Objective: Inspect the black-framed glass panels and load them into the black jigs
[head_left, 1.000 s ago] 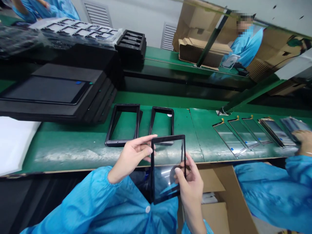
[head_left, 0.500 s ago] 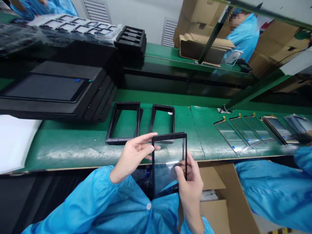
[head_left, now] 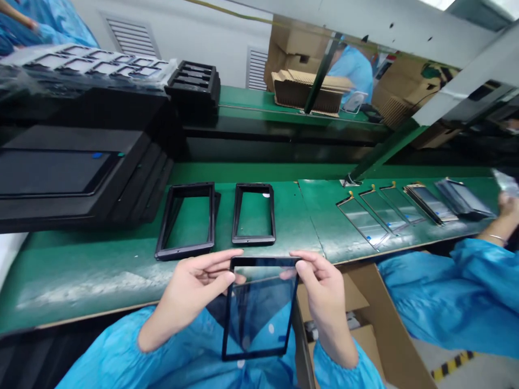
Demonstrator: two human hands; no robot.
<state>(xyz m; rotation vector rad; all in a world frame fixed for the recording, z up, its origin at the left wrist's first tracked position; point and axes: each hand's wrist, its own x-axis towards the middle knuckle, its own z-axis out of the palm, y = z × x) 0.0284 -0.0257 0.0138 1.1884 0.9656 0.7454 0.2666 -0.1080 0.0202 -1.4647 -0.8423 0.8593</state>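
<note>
Left hand (head_left: 190, 287) and right hand (head_left: 326, 289) grip a black-bordered glass panel (head_left: 259, 310) by its far corners, one each side, equally near. Its long axis runs near to far at the green bench's (head_left: 294, 221) near edge; stacked black rectangular frames (head_left: 253, 239) lie beyond.

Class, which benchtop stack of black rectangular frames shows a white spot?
The right stack: a white spot lies near its far right corner; the left stack shows none.
</note>
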